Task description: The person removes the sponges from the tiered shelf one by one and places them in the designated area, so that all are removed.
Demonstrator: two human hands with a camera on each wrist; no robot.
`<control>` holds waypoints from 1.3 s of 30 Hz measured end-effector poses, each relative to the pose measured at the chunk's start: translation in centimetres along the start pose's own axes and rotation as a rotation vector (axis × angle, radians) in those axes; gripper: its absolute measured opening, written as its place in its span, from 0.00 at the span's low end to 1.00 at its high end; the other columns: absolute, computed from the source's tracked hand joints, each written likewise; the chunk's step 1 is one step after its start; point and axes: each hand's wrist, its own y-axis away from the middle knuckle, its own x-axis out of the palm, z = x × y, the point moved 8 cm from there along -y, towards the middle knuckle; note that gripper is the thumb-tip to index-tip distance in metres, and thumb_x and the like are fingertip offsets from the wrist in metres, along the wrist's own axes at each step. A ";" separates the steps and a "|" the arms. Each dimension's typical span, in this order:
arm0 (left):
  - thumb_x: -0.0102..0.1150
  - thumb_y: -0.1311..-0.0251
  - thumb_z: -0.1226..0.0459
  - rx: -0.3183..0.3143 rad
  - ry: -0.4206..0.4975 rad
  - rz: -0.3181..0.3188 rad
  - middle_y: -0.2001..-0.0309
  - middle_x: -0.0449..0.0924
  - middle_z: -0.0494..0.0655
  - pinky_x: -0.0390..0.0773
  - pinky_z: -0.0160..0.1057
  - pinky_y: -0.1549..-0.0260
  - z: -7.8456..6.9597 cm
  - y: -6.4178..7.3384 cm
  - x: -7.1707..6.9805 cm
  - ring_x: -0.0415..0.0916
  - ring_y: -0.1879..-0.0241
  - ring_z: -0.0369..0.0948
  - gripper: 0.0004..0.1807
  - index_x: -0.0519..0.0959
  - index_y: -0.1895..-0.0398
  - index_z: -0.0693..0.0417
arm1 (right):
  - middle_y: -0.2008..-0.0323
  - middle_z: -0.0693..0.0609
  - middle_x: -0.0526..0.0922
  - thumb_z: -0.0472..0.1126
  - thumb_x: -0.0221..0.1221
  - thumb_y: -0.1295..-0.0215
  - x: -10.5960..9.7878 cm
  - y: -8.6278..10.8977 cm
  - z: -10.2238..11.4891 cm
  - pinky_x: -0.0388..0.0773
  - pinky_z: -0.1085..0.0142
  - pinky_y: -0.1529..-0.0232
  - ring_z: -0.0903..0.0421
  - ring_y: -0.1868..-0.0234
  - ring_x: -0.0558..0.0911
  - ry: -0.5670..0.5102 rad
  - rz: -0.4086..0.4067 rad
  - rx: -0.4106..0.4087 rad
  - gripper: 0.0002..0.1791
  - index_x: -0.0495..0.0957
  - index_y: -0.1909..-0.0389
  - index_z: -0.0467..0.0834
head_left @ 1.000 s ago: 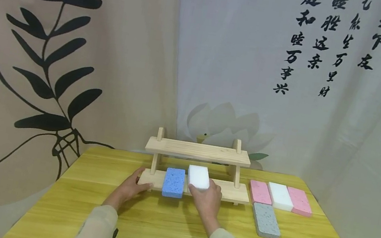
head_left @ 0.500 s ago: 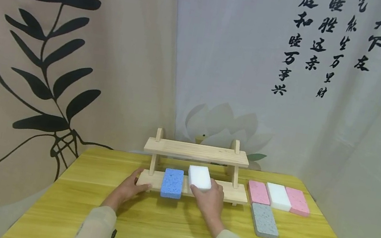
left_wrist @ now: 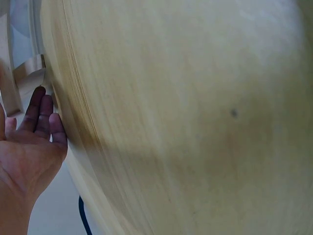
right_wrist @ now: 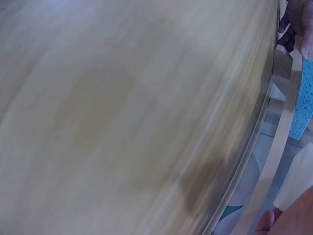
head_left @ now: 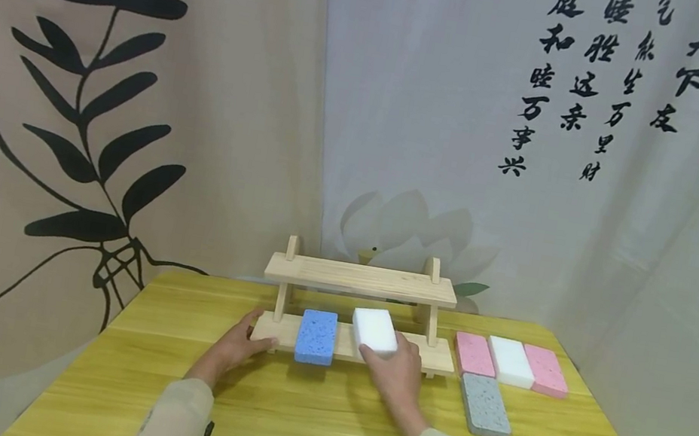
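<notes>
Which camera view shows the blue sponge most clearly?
The head view: the blue sponge appears whole there, on the lower shelf. The right wrist view shows only part, cut by the picture's edge; the left wrist view shows none.

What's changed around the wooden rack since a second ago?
The white block in the right hand has shifted right, away from the blue block. Nothing was newly grasped or let go. The left hand stays at the left end of the rack; the blue block and grey block haven't moved.

White block [head_left: 376,331] and right hand [head_left: 401,371] shifted rightward — farther from blue block [head_left: 316,337]
</notes>
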 end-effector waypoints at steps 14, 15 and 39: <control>0.65 0.36 0.50 -0.001 -0.016 -0.001 0.36 0.64 0.69 0.70 0.61 0.44 0.1 0.0 0.0 0.70 0.41 0.60 0.49 0.46 0.21 0.51 | 0.48 0.35 0.76 0.55 0.72 0.47 -2.1 -0.1 -0.7 0.77 0.49 0.54 0.43 0.52 0.77 0.019 0.025 -0.031 0.43 0.71 0.38 0.31; 0.65 0.36 0.50 -0.003 -0.015 -0.001 0.35 0.64 0.69 0.70 0.61 0.44 0.2 0.0 0.0 0.70 0.41 0.60 0.50 0.46 0.21 0.51 | 0.48 0.35 0.76 0.55 0.72 0.47 -2.3 0.0 -0.8 0.77 0.49 0.53 0.43 0.52 0.77 0.021 0.029 -0.034 0.43 0.71 0.38 0.31; 0.65 0.37 0.48 -0.008 -0.019 -0.008 0.33 0.63 0.70 0.69 0.62 0.43 0.2 0.0 0.0 0.68 0.39 0.61 0.51 0.46 0.20 0.51 | 0.41 0.34 0.73 0.55 0.70 0.42 -5.5 0.5 -2.2 0.72 0.46 0.44 0.40 0.43 0.74 0.047 0.086 -0.072 0.45 0.66 0.33 0.32</control>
